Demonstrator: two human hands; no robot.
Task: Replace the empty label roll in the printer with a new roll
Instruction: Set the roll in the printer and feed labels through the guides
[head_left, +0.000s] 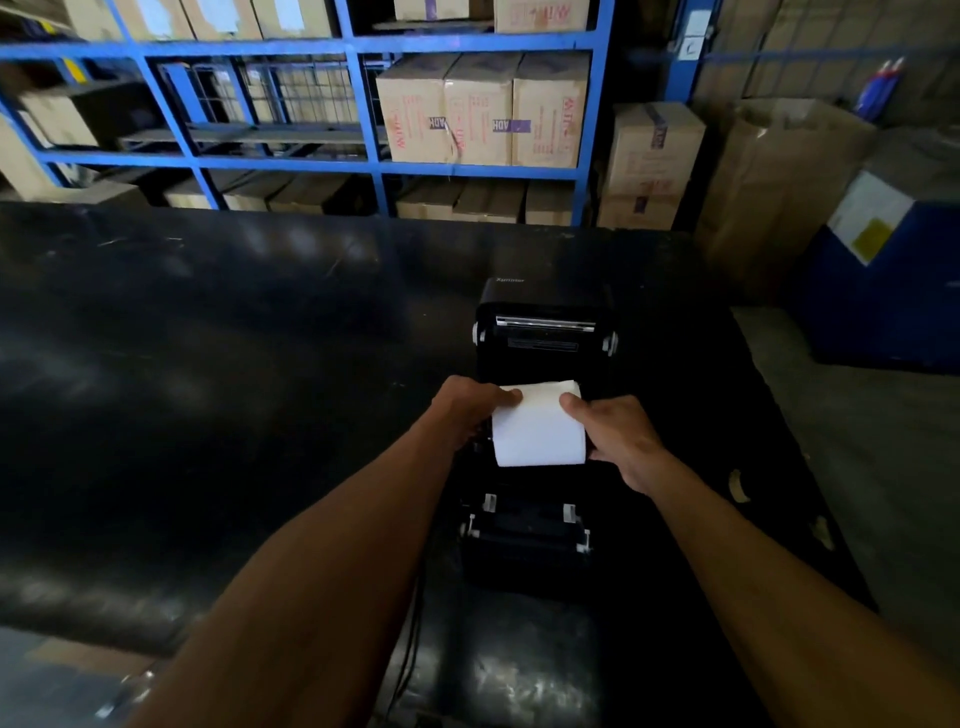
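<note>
A black label printer (540, 545) stands on the black table with its lid (545, 317) swung up and back. A full white label roll (537, 428) sits over the open bay in the middle of the printer. My left hand (467, 405) grips the roll's left end, thumb on top. My right hand (618, 436) grips its right end, thumb on top as well. Whether the roll rests in its holders or hangs just above them is hidden by my hands. White guide tabs (530, 512) show in the front of the printer.
The black table (208, 389) stretches far to the left. A cable (410, 649) runs down from the printer's front. Blue shelving (363, 166) with cardboard boxes stands behind the table. A blue bin (883, 291) and brown boxes sit on the floor at the right.
</note>
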